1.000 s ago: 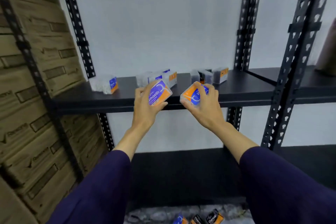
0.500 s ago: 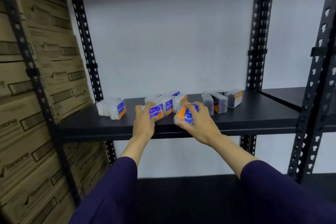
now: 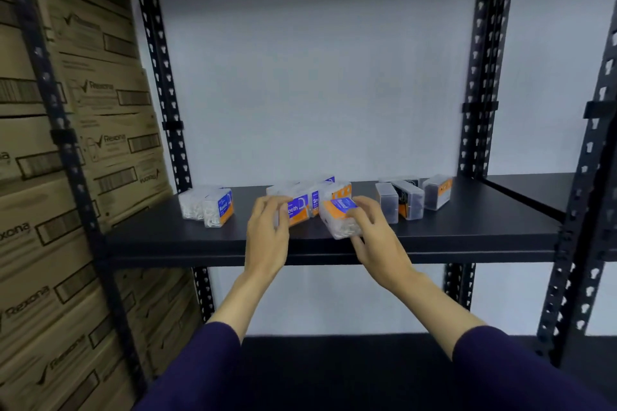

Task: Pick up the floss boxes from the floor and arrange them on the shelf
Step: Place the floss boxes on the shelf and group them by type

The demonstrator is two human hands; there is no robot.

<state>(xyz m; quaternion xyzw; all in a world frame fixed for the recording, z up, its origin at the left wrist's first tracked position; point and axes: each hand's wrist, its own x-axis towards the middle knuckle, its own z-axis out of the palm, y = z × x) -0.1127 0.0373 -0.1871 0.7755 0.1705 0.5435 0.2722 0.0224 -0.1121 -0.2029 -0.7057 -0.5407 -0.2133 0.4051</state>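
On the black shelf [image 3: 467,230] my left hand [image 3: 267,233] holds a clear floss box with a blue and orange label [image 3: 296,210], set down among the middle group of boxes [image 3: 317,197]. My right hand [image 3: 377,233] grips another clear floss box [image 3: 339,217], tilted, its lower end near the shelf board. To the left stands a pair of floss boxes [image 3: 208,207]. To the right stand three darker boxes [image 3: 412,198].
Stacked cardboard cartons [image 3: 76,177] fill the rack bay on the left. Perforated black uprights [image 3: 477,77] frame the bay, with a white wall behind. A lower black shelf [image 3: 334,367] lies under my arms. Another shelf board [image 3: 531,190] continues to the right.
Both hands have carried their boxes from the shelf's front edge onto the board, beside the middle group. The view has tilted upward; the boxes on the floor are out of sight.
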